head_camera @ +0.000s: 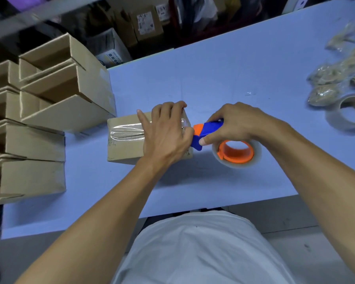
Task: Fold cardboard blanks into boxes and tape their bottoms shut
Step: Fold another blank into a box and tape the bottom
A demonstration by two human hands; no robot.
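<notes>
- The right hand point(232, 124) has its fingers point(205, 140) closed around the blue-and-orange tape dispenser point(208, 131), its clear roll point(236, 151) hanging just below the grip.
- The dispenser's front end sits at the box's right edge, touching or nearly touching the left hand.
- The left hand point(168, 132) lies flat on the upturned box point(127, 140), fingers point(166, 108) spread and pressing, gripping nothing.
- Left of those fingers, a clear tape strip point(127, 131) already covers the bottom seam.
- The step looks like finishing the strip: next, probably tearing the tape at the right edge and smoothing its end down.
- Further left of both hands, finished boxes point(49, 95) are stacked on the blue surface point(234, 78); a spare tape roll point(348, 113) lies far right.
</notes>
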